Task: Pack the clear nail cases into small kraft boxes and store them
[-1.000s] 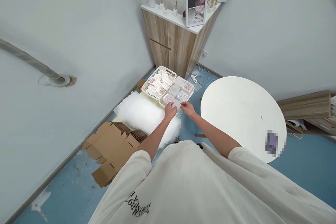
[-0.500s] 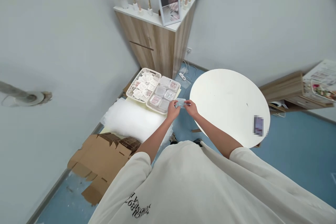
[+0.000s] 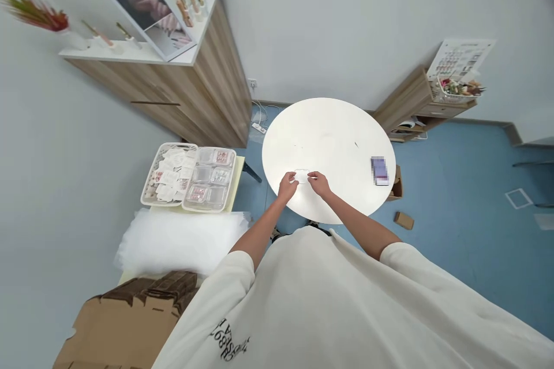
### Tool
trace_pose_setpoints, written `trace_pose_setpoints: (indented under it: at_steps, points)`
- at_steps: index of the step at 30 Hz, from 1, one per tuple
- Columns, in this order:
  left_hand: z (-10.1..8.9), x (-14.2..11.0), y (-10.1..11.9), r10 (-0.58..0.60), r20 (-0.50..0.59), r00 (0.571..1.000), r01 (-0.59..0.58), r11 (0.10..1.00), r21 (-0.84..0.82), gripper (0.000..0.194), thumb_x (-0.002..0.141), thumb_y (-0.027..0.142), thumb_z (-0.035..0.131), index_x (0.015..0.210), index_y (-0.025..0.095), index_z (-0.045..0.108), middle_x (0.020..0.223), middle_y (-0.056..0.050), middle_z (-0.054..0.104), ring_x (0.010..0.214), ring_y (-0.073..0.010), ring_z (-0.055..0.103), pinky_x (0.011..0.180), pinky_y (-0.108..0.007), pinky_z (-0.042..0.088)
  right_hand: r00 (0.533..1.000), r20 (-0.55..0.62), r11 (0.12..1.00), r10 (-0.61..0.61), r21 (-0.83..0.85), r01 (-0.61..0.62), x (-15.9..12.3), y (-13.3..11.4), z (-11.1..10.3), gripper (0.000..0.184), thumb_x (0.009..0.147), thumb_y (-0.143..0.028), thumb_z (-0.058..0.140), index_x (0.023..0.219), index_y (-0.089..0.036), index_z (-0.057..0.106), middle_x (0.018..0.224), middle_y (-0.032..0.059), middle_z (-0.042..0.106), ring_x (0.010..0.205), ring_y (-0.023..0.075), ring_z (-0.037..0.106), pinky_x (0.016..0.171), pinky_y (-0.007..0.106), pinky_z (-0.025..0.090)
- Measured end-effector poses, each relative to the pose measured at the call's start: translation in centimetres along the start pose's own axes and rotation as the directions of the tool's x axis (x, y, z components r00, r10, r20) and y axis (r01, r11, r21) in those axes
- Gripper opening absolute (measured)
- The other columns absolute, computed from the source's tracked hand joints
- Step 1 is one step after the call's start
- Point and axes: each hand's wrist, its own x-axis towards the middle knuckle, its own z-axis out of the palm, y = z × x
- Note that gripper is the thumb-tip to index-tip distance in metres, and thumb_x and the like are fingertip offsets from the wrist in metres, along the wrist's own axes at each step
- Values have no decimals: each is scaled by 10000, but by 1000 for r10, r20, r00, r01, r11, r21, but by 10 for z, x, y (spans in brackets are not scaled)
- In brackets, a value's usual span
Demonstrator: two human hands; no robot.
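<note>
Between my two hands is a small clear plastic box (image 3: 302,176), seen above the near part of the round white table (image 3: 324,127). Fingers of my left hand (image 3: 287,185) pinch its left side. On the opposite side, my right hand (image 3: 319,183) grips the box with thumb and fingers. Whether the box touches the tabletop, I cannot tell. To the left lies a white tray (image 3: 230,184) with several clear plastic boxes in it, some holding reddish contents. Beside that tray stands a white basket (image 3: 146,187) full of small white packets.
A pixelated phone-like item (image 3: 380,171) rests at the table's right. White foam sheets (image 3: 177,239) and flattened cardboard (image 3: 121,328) lie at lower left. A wooden cabinet (image 3: 216,81) stands behind the trays; a shelf unit (image 3: 402,98) is right of the table. A small brown box (image 3: 404,219) is on the floor.
My view has turned to the right. Both hands have carried the clear plastic box from beside the tray to over the white table.
</note>
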Motion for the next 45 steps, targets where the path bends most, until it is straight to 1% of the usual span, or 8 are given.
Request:
trace_pose_setpoints:
  at_steps: [8,15,22,27,30,33,38,45]
  points:
    - [113,24,-17,-158,104,982,157,987,16,368,772,186,657,1137,214,617,1342,-112,620,1215,-252,607,1020,-398,470,990,73,991,123,-52,-119,29,81,-84,304,837,-227,552,1118,-225,667,1266,42,679,1079,194,657,986,352,511]
    - [177,37,-27,-221,120,968,207,971,120,375,807,240,670,1175,243,597,1411,-99,563,1339,-272,508,1059,-410,427,991,89,992,102,-86,-95,43,130,-106,429,857,-267,550,1275,-208,626,1381,102,589,1192,232,605,1048,390,488]
    - [187,23,-29,-295,-89,951,308,909,280,299,813,218,633,1104,219,561,1277,-123,602,1152,-255,598,972,-386,456,992,111,968,-63,-236,88,59,136,-114,406,875,-236,544,1270,-207,634,1539,110,419,1406,295,409,1157,456,374]
    - [192,10,-29,-466,31,885,450,868,210,322,814,267,656,1092,247,496,1152,-77,653,1029,-232,642,861,-350,478,946,276,916,-171,-310,256,74,126,-114,464,871,-145,498,1315,-231,605,1553,87,443,1452,301,344,1190,539,268]
    - [190,18,-27,-414,-13,910,408,890,203,334,802,231,656,1081,235,473,1212,-93,618,1046,-221,628,872,-349,473,952,265,923,-154,-306,235,77,126,-114,496,855,-126,495,1331,-231,588,1547,90,448,1451,301,345,1187,542,268]
    - [184,27,-26,-351,-76,933,359,898,256,368,780,194,662,1093,224,470,1271,-113,579,1091,-228,606,909,-357,460,982,162,957,-94,-258,134,71,131,-114,461,861,-158,495,1308,-221,589,1477,108,497,1347,285,469,1128,477,378]
    - [184,29,-25,-329,34,944,312,920,235,467,766,143,660,1183,233,471,1334,-106,559,1204,-234,574,959,-348,446,989,139,991,42,-130,-24,51,141,-113,441,876,-186,489,1307,-209,580,1325,113,583,1093,224,622,994,387,507]
    - [182,30,-15,-158,-7,987,154,954,257,423,820,135,630,1219,216,514,1283,-112,550,1143,-216,581,976,-363,463,992,108,987,-59,-144,74,42,128,-120,380,921,-232,511,1285,-231,620,1251,96,580,1039,203,632,965,369,516]
